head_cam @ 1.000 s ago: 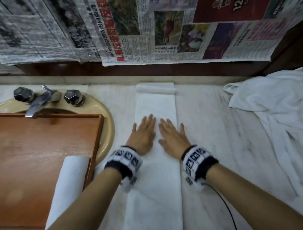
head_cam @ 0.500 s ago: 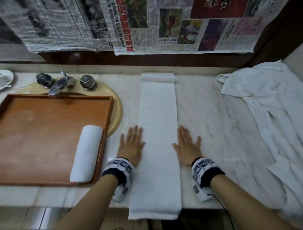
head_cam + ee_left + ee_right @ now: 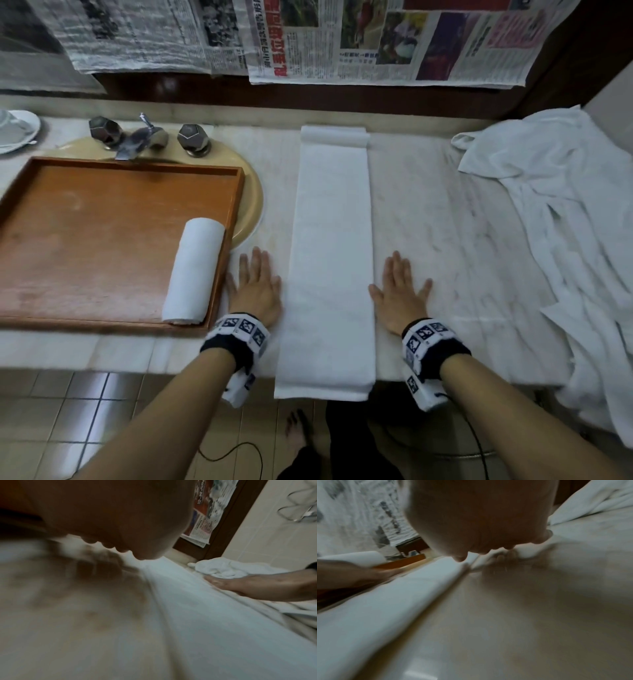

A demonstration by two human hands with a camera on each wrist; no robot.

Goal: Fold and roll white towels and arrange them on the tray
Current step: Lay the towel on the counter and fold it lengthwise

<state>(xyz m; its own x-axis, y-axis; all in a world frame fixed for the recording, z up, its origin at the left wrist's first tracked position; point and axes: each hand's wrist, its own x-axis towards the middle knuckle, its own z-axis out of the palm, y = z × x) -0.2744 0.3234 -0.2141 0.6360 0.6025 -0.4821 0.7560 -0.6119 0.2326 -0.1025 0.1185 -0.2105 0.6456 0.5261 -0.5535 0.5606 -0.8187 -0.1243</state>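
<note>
The long white terry towel folded into a narrow strip [image 3: 330,260] lay flat on the pale marble desk [image 3: 445,219], and it served as the reference for every position below. Its long axis ran straight away from the person: the far end, curled into a small lip, sat close to the back wall, and the near end hung just over the front edge of the desk.

The left hand [image 3: 255,291] rested palm-down on the desk just beside the strip's left edge, fingers [image 3: 257,262] straight and slightly spread, holding nothing. The right hand [image 3: 399,294] lay in the mirrored position just beside the right edge, fingers equally flat and empty. Both sets of fingers pointed along the strip's long axis, towards its far end. Both hands sat nearer to the overhanging near end than to the far lip, at about equal distance, so neither had the advantage.

Judgement: rolling would most readily start from the near end, with both hands drawn back to it.

Left of the strip, the orange-brown wooden tray [image 3: 102,164] carried one finished white towel roll [image 3: 193,274] against its right wall. Right of the strip lay a heap of loose white towels [image 3: 565,219].
</note>
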